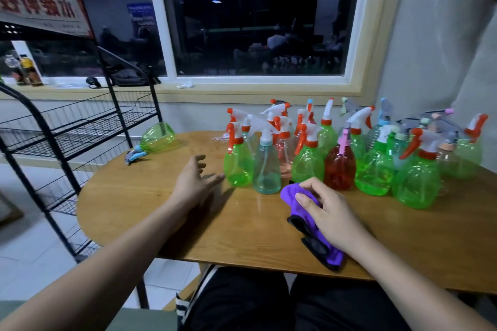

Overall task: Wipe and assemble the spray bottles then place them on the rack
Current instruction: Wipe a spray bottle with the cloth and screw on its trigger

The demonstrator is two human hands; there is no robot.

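Several spray bottles in green, red and clear plastic stand crowded on the right half of the wooden table [150,209]. Closest to my hands are a green bottle [238,164] with an orange trigger and a pale blue bottle [267,166] with a white trigger. My left hand [195,183] hovers open just left of the green bottle, fingers spread, holding nothing. My right hand [329,212] rests on a purple cloth [313,226] on the table, fingers curled over it. One green bottle [154,140] with a blue trigger lies on its side at the table's far left.
A black wire rack [80,129] with several shelves stands left of the table, a red-bordered sign on top. A window and sill run behind. A wall corner is close on the right. My legs are under the table's front edge.
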